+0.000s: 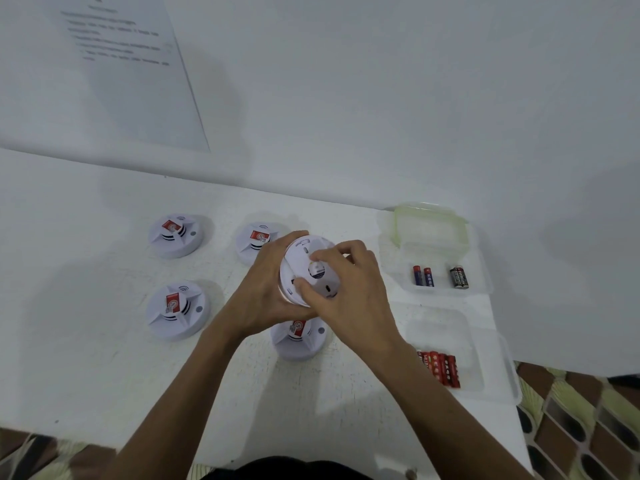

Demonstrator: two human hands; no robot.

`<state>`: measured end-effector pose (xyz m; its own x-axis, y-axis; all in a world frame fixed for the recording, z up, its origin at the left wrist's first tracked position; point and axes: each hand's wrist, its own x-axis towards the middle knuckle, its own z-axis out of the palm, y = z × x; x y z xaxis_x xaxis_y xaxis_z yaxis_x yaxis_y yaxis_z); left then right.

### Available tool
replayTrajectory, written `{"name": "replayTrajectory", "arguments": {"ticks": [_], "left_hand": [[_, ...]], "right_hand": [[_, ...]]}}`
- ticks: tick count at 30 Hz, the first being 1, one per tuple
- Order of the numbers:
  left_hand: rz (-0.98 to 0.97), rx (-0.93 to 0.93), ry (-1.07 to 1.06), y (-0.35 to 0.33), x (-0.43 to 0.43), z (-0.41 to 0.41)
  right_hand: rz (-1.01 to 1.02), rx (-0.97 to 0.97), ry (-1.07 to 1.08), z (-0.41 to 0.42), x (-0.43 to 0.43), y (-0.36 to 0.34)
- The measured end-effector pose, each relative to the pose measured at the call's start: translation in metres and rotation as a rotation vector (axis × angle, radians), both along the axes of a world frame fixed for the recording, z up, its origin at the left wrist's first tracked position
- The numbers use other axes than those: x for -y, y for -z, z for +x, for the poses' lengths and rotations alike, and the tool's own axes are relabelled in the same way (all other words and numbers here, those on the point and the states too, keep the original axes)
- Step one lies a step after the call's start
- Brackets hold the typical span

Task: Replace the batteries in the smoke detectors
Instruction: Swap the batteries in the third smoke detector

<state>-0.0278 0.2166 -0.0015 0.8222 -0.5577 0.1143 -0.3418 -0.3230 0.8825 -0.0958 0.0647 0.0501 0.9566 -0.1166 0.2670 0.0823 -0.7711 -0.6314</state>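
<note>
I hold one white smoke detector (304,258) above the table with its back side facing me. My left hand (266,289) grips its left rim from below. My right hand (349,289) curls over its right half, thumb and fingers pinching at the back cover near a small battery (317,270) that shows in the middle. Several more detectors with red labels lie on the white table (86,358): two on the left (175,237) (176,310), one behind my hands (256,240), one under my wrists (299,341).
At the right, a clear container (446,271) holds three used-looking batteries (424,276) (459,277). Nearer me a second clear tray (485,386) holds several red batteries (440,368). A printed sheet (131,64) hangs on the white wall. Patterned floor shows at the lower right.
</note>
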Motion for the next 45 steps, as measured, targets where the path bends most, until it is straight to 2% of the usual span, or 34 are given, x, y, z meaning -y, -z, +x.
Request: {"name": "replayTrajectory", "arguments": {"ticks": [10,17,20,24,26,28,34,37,42,45], "left_hand": [[-0.024,0.198,-0.012,-0.012,0.002,-0.001],[-0.039,0.294,-0.058,-0.016,0.006,-0.005],[-0.016,0.262,-0.060,-0.009,0.005,-0.003],[-0.072,0.055,-0.021,0.002,0.003,0.001],[-0.053,0.069,-0.007,0.002,0.003,0.002],[0.000,0.176,-0.003,-0.003,0.002,0.001],[0.065,0.408,-0.037,-0.013,-0.001,0.002],[0.010,0.440,-0.035,-0.026,0.000,0.000],[0.047,0.551,-0.093,-0.032,0.009,-0.002],[0.012,0.471,-0.063,-0.032,0.015,-0.004]], "right_hand": [[0.002,-0.013,0.031,-0.005,-0.005,-0.003],[0.017,0.048,0.138,-0.009,-0.021,-0.004],[0.084,0.074,0.183,-0.008,-0.025,-0.003],[0.103,0.073,0.225,-0.009,-0.027,-0.002],[0.105,0.050,0.209,-0.010,-0.024,-0.002],[0.124,0.021,0.158,-0.010,-0.018,0.000],[0.319,-0.119,-0.032,-0.009,0.007,-0.001],[0.518,-0.243,-0.117,-0.007,0.017,-0.008],[0.751,-0.343,-0.209,-0.006,0.028,-0.011],[0.958,-0.328,-0.229,-0.009,0.035,-0.014]]}}
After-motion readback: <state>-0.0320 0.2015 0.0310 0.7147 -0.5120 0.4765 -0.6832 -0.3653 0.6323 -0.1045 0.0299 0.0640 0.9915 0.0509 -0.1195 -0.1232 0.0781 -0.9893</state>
